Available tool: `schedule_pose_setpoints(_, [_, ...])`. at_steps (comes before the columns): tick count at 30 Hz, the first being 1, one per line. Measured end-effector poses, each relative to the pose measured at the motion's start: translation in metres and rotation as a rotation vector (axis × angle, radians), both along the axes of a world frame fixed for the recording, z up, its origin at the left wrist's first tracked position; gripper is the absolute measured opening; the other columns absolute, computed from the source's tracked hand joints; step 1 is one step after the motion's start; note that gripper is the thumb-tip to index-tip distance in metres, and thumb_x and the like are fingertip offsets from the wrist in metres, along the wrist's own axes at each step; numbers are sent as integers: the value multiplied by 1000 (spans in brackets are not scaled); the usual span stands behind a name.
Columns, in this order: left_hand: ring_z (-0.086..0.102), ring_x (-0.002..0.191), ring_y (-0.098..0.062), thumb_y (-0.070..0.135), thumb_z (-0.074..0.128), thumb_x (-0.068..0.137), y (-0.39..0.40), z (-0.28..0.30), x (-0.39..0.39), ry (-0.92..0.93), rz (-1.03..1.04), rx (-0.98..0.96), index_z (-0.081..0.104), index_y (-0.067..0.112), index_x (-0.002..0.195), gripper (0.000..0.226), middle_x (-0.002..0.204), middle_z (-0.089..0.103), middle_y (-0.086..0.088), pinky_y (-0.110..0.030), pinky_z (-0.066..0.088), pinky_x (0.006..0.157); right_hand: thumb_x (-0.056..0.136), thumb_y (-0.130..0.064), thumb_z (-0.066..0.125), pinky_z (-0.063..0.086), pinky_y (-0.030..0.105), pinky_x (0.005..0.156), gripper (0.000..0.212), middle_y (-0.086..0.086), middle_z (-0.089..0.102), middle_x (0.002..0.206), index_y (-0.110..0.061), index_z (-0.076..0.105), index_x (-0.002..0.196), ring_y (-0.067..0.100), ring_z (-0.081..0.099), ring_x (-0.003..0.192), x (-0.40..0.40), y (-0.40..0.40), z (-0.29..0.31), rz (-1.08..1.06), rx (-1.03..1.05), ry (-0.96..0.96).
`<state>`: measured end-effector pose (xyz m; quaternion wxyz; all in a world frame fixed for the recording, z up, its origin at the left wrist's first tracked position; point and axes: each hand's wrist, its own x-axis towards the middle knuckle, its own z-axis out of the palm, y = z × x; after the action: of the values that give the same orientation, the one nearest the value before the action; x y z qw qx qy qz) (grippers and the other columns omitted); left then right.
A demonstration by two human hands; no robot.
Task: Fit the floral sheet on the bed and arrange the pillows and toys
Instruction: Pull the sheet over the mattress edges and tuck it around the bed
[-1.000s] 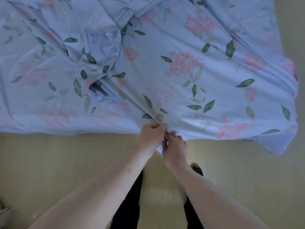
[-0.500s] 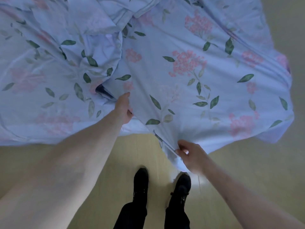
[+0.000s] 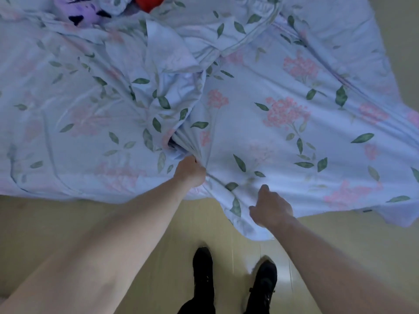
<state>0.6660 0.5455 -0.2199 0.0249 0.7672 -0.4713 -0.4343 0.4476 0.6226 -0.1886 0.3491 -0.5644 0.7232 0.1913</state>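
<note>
One floral sheet (image 3: 260, 123), pale blue with pink blooms and green leaves, lies rumpled across the bed, its edge hanging over the floor (image 3: 68, 223). The left hand (image 3: 190, 173) clenches a bunched fold. The right hand (image 3: 271, 208) hovers loosely curled over the hanging edge; any grip is unclear. Two toys, purple (image 3: 82, 11) and red (image 3: 148, 2), lie at the far edge. Two black shoes (image 3: 203, 273) stand below. No writing shows.

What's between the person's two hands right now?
In the head view, only floral sheet: creased fabric runs from the left hand to the right hand.
</note>
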Motion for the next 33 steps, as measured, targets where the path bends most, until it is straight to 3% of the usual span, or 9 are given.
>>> schedule_pose_setpoints(4, [61, 70, -23, 49, 58, 86, -11, 4, 29, 91, -86, 222, 57, 12, 84, 37, 76, 63, -5, -32, 48, 63, 92, -21, 60, 41, 31, 75, 46, -5, 58, 99, -20, 41, 135, 20, 57, 92, 45, -35, 11, -34, -67, -157])
schedule_pose_setpoints(6, [52, 64, -22, 45, 58, 82, -22, 5, 54, 46, -24, 82, 49, 20, 76, 28, 67, 50, 2, -34, 41, 61, 93, -19, 59, 42, 30, 75, 41, -7, 64, 102, -25, 46, 131, 18, 58, 92, 57, -52, 12, -106, -83, -215])
schedule_pose_setpoints(8, [53, 72, -21, 40, 64, 81, -30, 7, 77, -105, -20, -102, 49, 31, 94, 22, 83, 50, 5, -33, 43, 65, 91, -20, 58, 48, 31, 74, 35, -4, 68, 103, -27, 50, 125, 16, 61, 89, 61, -62, 12, -157, -77, -248])
schedule_pose_setpoints(11, [55, 90, -26, 45, 71, 80, -48, 6, 100, -261, -47, -156, 45, 20, 114, 50, 113, 42, 0, -38, 48, 73, 89, -16, 54, 51, 30, 69, 32, -5, 69, 93, -25, 52, 120, 10, 61, 81, 71, -83, 9, -192, -85, -269])
schedule_pose_setpoints(17, [55, 114, -33, 50, 76, 80, -80, -21, 97, -365, -94, -87, 32, 11, 140, 84, 131, 41, -9, -40, 47, 73, 93, -14, 53, 50, 30, 69, 30, 0, 68, 96, -24, 49, 121, 19, 65, 86, 89, -116, -1, -228, -67, -342])
schedule_pose_setpoints(22, [62, 85, -32, 26, 50, 100, -107, -35, 126, -374, 109, -117, 57, 17, 103, 12, 100, 63, -8, -39, 51, 67, 96, -19, 55, 51, 29, 69, 29, -3, 68, 107, -22, 48, 124, 16, 64, 86, 98, -158, -13, -239, -38, -427])
schedule_pose_setpoints(26, [55, 81, -34, 24, 45, 103, -116, 0, 172, -270, 518, -287, 50, 12, 104, 14, 89, 58, -10, -39, 42, 68, 95, -21, 53, 51, 28, 71, 27, -5, 70, 105, -25, 48, 122, 14, 64, 89, 101, -182, -2, -193, 32, -413])
schedule_pose_setpoints(29, [56, 86, -34, 33, 44, 103, -135, 46, 217, -155, 755, -426, 48, 12, 102, 21, 91, 56, -9, -40, 42, 71, 96, -26, 56, 52, 32, 89, 26, -6, 70, 110, -23, 50, 121, 19, 65, 102, 117, -218, 16, -122, 4, -407])
schedule_pose_setpoints(33, [43, 60, -25, 56, 53, 96, -125, 86, 263, -34, 740, -372, 41, 14, 72, 50, 64, 39, -9, -35, 34, 57, 96, -39, 60, 52, 35, 92, 29, -7, 67, 120, -28, 52, 121, 19, 64, 106, 165, -255, 44, -90, 5, -521])
